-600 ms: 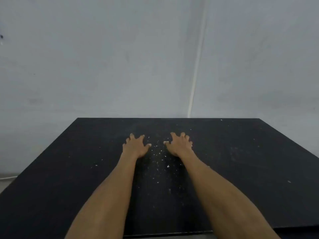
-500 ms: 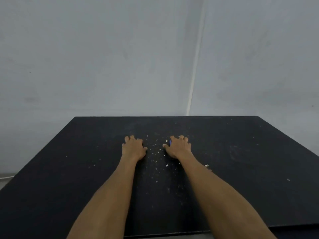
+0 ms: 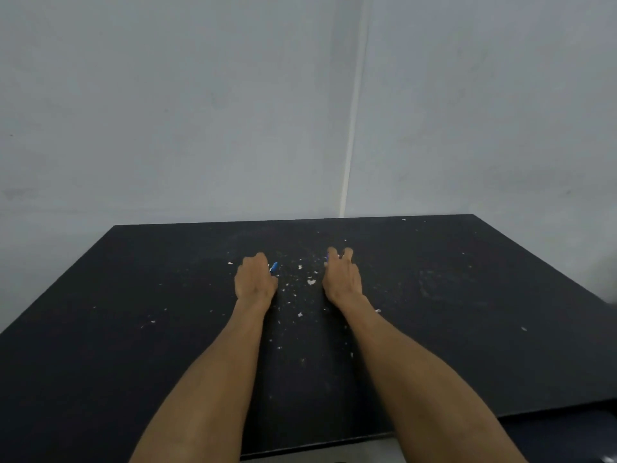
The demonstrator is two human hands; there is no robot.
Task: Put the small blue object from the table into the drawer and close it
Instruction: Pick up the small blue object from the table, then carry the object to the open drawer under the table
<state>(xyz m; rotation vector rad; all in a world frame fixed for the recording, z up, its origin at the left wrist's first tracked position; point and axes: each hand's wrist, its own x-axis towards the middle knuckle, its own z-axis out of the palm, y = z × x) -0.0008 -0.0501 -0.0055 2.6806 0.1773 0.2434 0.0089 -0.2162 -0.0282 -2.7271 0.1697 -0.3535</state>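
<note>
A small blue object (image 3: pixel 273 266) pokes out at the right side of my left hand (image 3: pixel 255 279), which is curled into a loose fist on the black table (image 3: pixel 133 329); most of the object is hidden by the fingers. My right hand (image 3: pixel 342 279) lies flat on the table a little to the right, fingers apart. A tiny bluish speck (image 3: pixel 326 258) shows beside its index finger; I cannot tell what it is. No drawer is in view.
White flecks (image 3: pixel 311 281) are scattered on the tabletop between and around my hands. A grey wall with a vertical white strip (image 3: pixel 350 145) stands right behind the table's far edge. The near edge runs under my forearms.
My left hand has curled from flat into a fist, and a blue object now shows at its fingers. My right hand stays flat. The view has shifted slightly.
</note>
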